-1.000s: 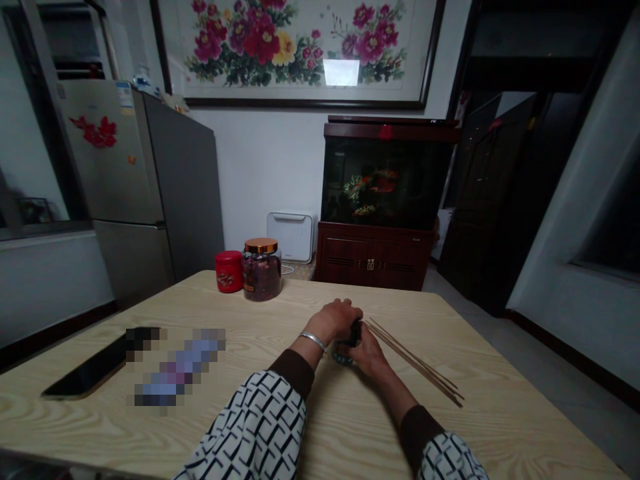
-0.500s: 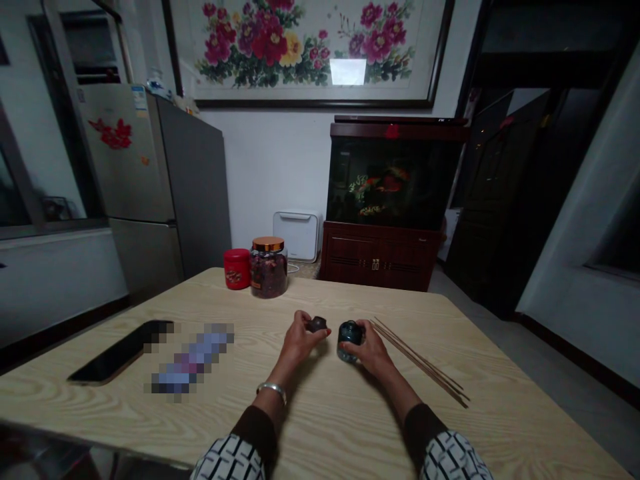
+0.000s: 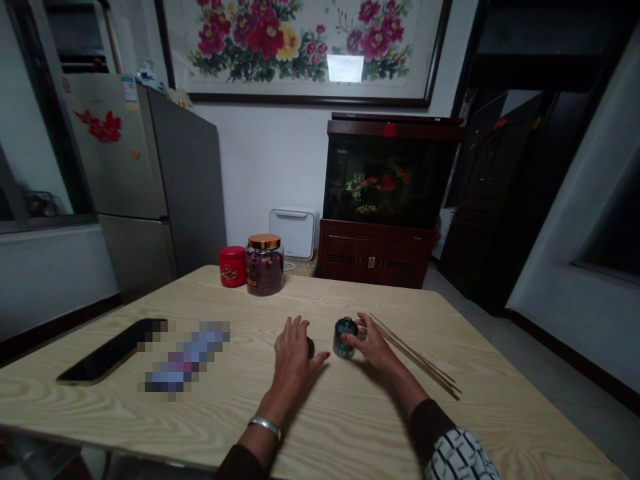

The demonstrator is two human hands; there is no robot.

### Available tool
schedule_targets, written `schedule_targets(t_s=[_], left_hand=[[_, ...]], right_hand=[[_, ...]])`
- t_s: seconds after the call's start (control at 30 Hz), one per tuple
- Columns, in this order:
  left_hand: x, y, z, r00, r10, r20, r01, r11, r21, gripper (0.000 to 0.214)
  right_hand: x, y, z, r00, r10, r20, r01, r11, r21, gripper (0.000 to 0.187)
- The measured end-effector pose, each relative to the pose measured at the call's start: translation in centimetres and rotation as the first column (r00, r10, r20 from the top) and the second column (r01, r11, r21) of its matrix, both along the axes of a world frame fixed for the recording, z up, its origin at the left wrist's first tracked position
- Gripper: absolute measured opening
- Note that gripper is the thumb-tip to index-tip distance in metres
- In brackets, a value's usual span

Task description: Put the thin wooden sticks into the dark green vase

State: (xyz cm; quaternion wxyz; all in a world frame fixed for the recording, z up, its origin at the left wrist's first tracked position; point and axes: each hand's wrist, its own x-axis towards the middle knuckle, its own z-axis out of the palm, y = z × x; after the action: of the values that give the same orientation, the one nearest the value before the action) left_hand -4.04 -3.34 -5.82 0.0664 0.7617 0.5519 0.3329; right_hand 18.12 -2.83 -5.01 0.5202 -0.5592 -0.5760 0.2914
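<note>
Bottle is gripped upright by right hand; cap lies just left, under left hand's spread fingers.

The room is dim, its right side nearly black. A ceiling light glares off the framed painting. Soft shadows fall across the desk. Edges bow outward; one patch is pixelated.

Teal bottle — red tin
</note>
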Motion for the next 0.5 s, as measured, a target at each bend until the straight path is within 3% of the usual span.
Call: schedule_targets(t_s=[0.07,0.13,0.2,0.27,0.33,0.5], left_hand=[[1.9,-0.1,0.2,0.981,-0.14,0.136,0.138,0.99,0.022,0.065],[3.9,-0.2,0.2,0.939,-0.195,0.283,0.213,0.976,-0.036,0.069],[5.6,0.0,-0.1,0.907,-0.16,0.39,0.227,0.965,-0.13,0.078],[6.8,0.2,-0.6,0.891,-0.116,0.439,0.219,0.957,-0.192,0.083],[7.5,0.5,-1.1,0.883,-0.101,0.459,0.215,0.955,-0.203,0.082],[7.9,0.9,-1.6,0.876,-0.116,0.468,0.218,0.961,-0.171,0.071]], right_hand=[[3.0,-0.7,0.8,0.998,-0.025,0.055,0.028,0.998,-0.049,0.046],[6.8,-1.6,1.4,0.947,-0.103,0.303,0.123,0.991,-0.049,0.029],[10.3,-2.7,1.6,0.766,-0.224,0.602,0.334,0.939,-0.077,0.02],[12.7,-3.7,1.3,0.59,-0.201,0.782,0.422,0.903,-0.086,0.017],[13.7,-4.3,0.9,0.484,-0.138,0.864,0.433,0.896,-0.099,0.018],[12.9,-3.9,0.3,0.336,-0.068,0.94,0.424,0.902,-0.086,0.021]])
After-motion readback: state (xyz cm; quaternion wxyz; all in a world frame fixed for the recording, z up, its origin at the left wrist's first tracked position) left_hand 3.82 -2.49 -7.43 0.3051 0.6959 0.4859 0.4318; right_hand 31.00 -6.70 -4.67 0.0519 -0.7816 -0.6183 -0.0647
